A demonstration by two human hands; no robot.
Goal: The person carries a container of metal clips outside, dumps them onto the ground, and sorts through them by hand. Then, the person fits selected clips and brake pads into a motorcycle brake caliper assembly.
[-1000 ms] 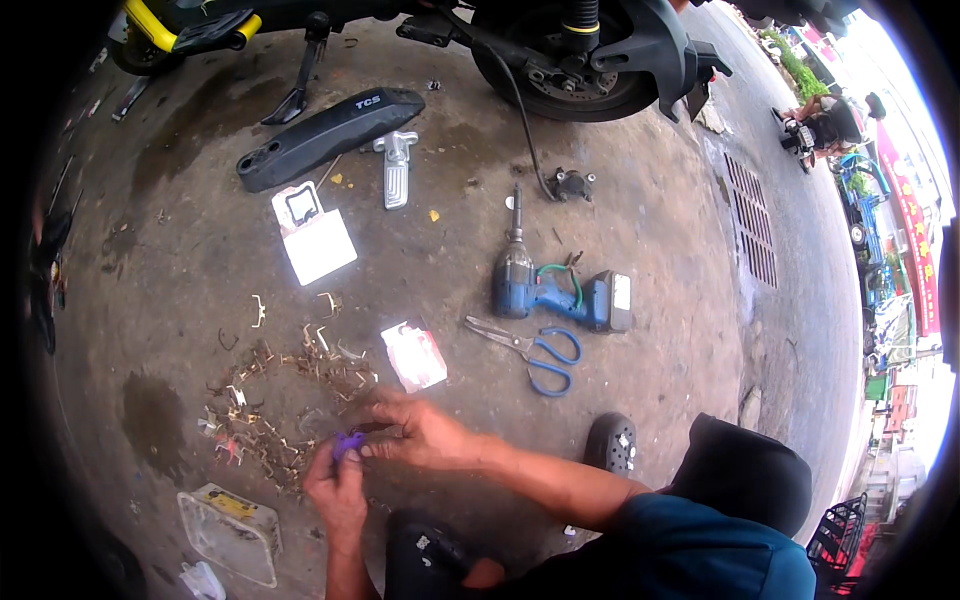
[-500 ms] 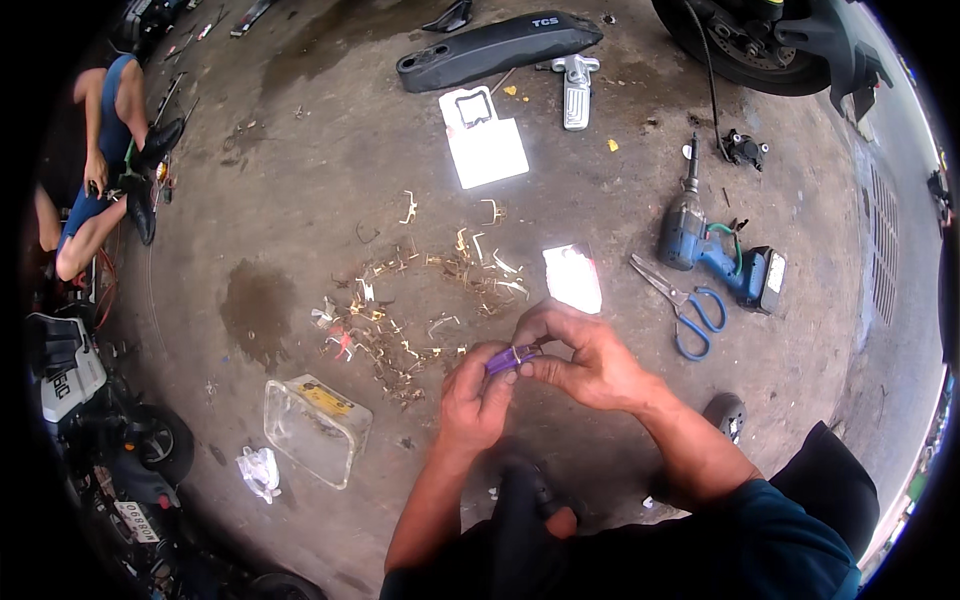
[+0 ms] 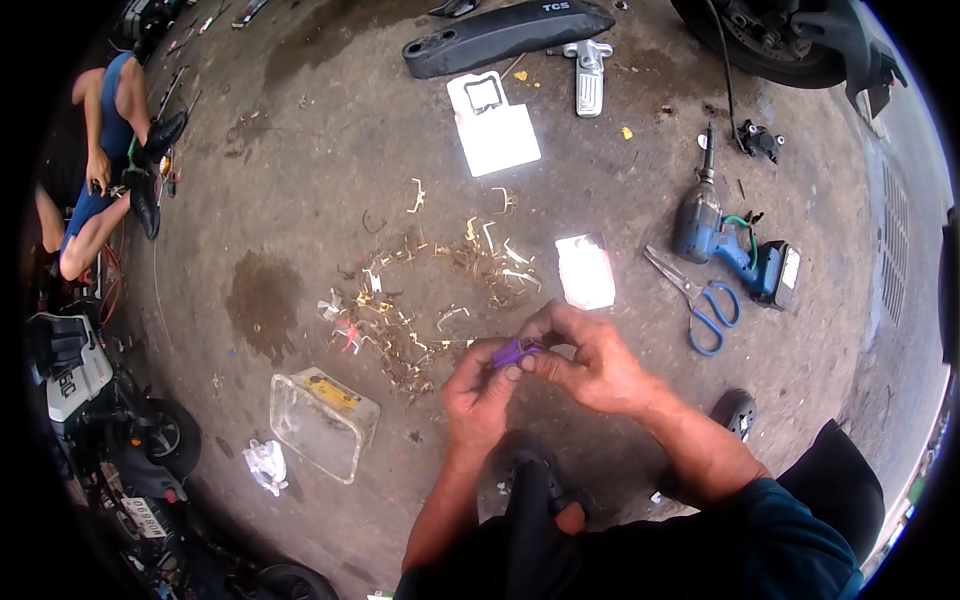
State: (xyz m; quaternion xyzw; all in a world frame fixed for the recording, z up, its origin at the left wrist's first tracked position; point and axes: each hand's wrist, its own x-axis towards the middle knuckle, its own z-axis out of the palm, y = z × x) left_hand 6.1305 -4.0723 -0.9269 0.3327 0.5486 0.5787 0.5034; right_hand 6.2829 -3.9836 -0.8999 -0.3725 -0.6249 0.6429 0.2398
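"Stained concrete floor (image 3: 330,150) all round. What's being held?"

"A small purple piece (image 3: 508,354), pinched between the left hand (image 3: 477,395) and the right hand (image 3: 600,368)."

"Any change?"

"Half a second ago a pale strip crossed it plainly; now that's hard to make out. Metal clips (image 3: 470,260) lie up and left of the purple piece, scissors (image 3: 690,290) and a blue power driver (image 3: 703,232) right of it. Far left of it sits another person (image 3: 97,170), out of view a second ago."

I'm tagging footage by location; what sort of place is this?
Probably a motorbike repair spot, judging by the black-and-white motorbike, the blue cordless power tool and the blue-handled metal scissors.
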